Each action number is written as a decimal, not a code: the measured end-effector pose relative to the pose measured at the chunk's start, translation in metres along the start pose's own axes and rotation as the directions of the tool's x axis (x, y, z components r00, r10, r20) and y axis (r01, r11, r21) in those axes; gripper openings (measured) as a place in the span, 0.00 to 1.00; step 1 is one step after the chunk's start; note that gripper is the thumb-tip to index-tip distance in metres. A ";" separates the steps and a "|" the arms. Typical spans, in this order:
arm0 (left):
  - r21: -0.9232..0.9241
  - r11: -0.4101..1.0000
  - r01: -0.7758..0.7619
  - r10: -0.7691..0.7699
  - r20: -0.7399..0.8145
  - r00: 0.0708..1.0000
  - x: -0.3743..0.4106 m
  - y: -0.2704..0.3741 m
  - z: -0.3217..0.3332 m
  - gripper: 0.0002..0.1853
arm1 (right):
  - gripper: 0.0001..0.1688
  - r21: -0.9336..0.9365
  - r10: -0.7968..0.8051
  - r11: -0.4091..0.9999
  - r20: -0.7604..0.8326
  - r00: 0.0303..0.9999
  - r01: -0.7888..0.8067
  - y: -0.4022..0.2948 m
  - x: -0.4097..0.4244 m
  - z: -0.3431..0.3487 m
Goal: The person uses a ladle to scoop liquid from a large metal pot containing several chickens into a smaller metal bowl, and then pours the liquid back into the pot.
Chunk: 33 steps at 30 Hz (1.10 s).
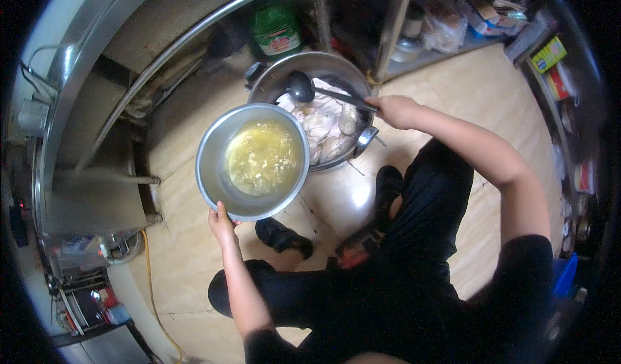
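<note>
My left hand [223,226] grips the near rim of a metal basin [212,179], its thumb over the edge. Yellowish liquid [262,158] with pale bits lies in the basin. Beyond it and to the right, a large metal stockpot [347,63] stands on the floor, partly hidden by the basin. Pieces of pale raw meat, possibly poultry [322,116], fill much of the pot's visible inside. My right hand [397,111] is closed around the handle of a dark ladle [301,86], whose bowl is over the meat inside the pot.
A green plastic jug [276,32] stands behind the pot, beneath a steel counter. Shelves with packets and bags [444,29] run along the right. A yellow hose or cable [150,286] crosses the tiled floor [187,262] at left. My shoes [284,238] are close to the pot.
</note>
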<state>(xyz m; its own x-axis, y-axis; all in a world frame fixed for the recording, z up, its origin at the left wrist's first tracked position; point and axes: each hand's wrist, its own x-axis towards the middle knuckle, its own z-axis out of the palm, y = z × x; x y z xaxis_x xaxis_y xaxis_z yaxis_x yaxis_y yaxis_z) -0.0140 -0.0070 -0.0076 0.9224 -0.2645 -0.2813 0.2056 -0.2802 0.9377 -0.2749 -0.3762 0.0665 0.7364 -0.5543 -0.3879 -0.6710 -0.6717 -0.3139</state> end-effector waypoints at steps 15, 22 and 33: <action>-0.024 0.999 0.049 -0.049 -0.007 0.999 -0.004 0.003 0.000 0.11 | 0.24 -0.156 0.116 0.986 0.404 0.908 -0.057 -0.082 0.086 0.058; -0.018 0.998 0.054 -0.053 0.048 0.997 0.001 -0.005 -0.007 0.11 | 0.26 -0.157 0.090 0.988 0.478 0.874 -0.016 -0.050 0.117 0.078; -0.019 0.998 0.058 -0.058 -0.015 0.998 -0.001 0.003 -0.004 0.11 | 0.28 0.143 0.081 0.976 0.455 0.887 -0.162 0.007 0.109 0.054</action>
<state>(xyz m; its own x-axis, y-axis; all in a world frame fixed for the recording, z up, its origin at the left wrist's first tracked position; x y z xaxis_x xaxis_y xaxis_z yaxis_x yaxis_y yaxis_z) -0.0129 -0.0036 -0.0039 0.9136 -0.2342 -0.3324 0.2650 -0.2771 0.9236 -0.2037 -0.4145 -0.0245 0.5597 -0.3223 -0.7635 -0.7867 -0.4961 -0.3673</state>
